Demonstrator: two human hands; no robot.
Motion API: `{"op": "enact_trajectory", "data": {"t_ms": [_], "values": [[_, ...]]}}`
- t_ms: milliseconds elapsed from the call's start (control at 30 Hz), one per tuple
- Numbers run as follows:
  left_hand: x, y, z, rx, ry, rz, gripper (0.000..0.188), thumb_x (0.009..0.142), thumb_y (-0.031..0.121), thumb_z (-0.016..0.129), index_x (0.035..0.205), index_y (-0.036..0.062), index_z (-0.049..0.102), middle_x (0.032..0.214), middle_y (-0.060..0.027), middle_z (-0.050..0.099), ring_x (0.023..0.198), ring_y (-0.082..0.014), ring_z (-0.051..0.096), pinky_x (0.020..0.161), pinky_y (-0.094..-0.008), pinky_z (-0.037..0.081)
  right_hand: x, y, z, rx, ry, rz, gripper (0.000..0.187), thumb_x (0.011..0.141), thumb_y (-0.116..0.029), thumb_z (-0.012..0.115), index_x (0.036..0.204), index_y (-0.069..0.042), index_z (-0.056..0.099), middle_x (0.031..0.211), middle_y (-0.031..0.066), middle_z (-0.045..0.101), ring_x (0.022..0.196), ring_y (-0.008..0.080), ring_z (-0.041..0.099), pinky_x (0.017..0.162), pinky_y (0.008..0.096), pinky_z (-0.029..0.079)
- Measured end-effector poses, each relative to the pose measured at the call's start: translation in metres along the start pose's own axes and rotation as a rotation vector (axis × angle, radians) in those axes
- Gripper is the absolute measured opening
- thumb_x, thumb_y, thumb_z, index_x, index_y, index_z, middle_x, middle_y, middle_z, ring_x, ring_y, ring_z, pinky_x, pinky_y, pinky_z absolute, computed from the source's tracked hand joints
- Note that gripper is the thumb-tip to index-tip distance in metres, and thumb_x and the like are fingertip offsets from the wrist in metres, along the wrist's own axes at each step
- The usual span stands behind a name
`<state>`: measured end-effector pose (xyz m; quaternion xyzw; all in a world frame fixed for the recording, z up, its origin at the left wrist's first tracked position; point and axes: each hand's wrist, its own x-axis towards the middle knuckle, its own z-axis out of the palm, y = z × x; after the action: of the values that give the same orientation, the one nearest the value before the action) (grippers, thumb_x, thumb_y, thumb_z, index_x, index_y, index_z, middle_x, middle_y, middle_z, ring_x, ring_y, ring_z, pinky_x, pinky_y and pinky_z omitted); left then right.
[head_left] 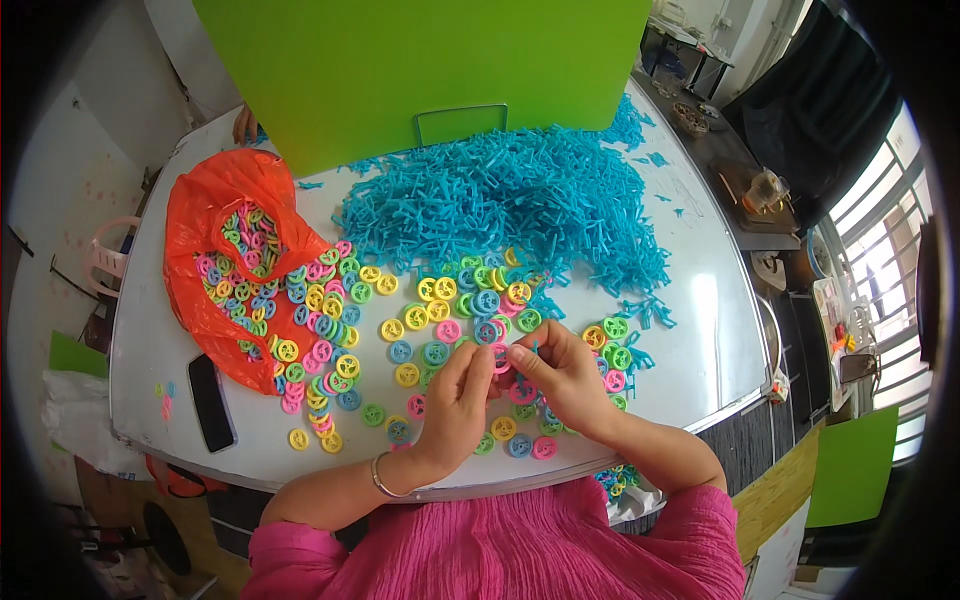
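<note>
My left hand point(455, 405) pinches a small pink plastic wheel point(501, 360) at the middle of the table. Against it, my right hand point(568, 378) is closed, its thumb and fingers meeting at the wheel; a bit of blue plastic shows by these fingertips. Loose wheels in yellow, green, blue and pink, such as a yellow wheel point(407, 374), lie around both hands. Beyond them spreads a large heap of thin blue plastic pieces point(500, 195). At the left, an orange-red plastic bag point(190, 240) lies open with many wheels in it and spilling out.
A green board point(420, 70) with a wire stand point(460, 108) rises behind the blue heap. A dark phone point(211, 402) lies on the white table point(700, 330) at the left. Another person's hand point(245, 124) rests at the far left edge. A side table point(750, 200) stands at the right.
</note>
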<state>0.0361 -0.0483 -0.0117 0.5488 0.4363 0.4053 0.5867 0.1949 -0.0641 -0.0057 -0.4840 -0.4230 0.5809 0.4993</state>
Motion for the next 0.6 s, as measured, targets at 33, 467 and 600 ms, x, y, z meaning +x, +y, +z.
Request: {"op": "enact_trajectory", "data": {"t_ms": [33, 467, 600], "values": [[0.0, -0.002, -0.001, 0.079, 0.001, 0.107, 0.022, 0.101, 0.025, 0.046, 0.09, 0.0087, 0.057, 0.071, 0.0048, 0.054, 0.059, -0.0017, 0.048, 0.051, -0.0186, 0.037, 0.0, -0.001, 0.0, 0.0, 0.0, 0.0, 0.014, 0.096, -0.011, 0.057, 0.093, 0.0, 0.048, 0.089, 0.0079, 0.064, 0.083, 0.0126, 0.065, 0.071, 0.0246, 0.053], [0.016, 0.004, -0.019, -0.215, -0.25, -0.299, 0.044, 0.101, 0.041, 0.041, 0.083, 0.0051, 0.058, 0.069, 0.002, 0.056, 0.058, -0.0038, 0.051, 0.05, -0.0204, 0.039, 0.002, -0.008, -0.008, 0.127, -0.015, -0.051, 0.01, 0.094, -0.009, 0.06, 0.092, 0.0, 0.055, 0.088, 0.0075, 0.066, 0.075, 0.0112, 0.064, 0.066, 0.0241, 0.051], [0.038, 0.011, -0.041, 0.148, -0.032, 0.01, 0.042, 0.101, 0.036, 0.046, 0.079, 0.0022, 0.058, 0.064, -0.0033, 0.056, 0.059, -0.0098, 0.055, 0.051, -0.0264, 0.041, -0.008, -0.033, -0.025, -0.079, -0.018, -0.011, 0.01, 0.092, -0.009, 0.062, 0.093, 0.0, 0.062, 0.088, 0.0042, 0.067, 0.07, 0.0094, 0.06, 0.065, 0.0239, 0.05]]}}
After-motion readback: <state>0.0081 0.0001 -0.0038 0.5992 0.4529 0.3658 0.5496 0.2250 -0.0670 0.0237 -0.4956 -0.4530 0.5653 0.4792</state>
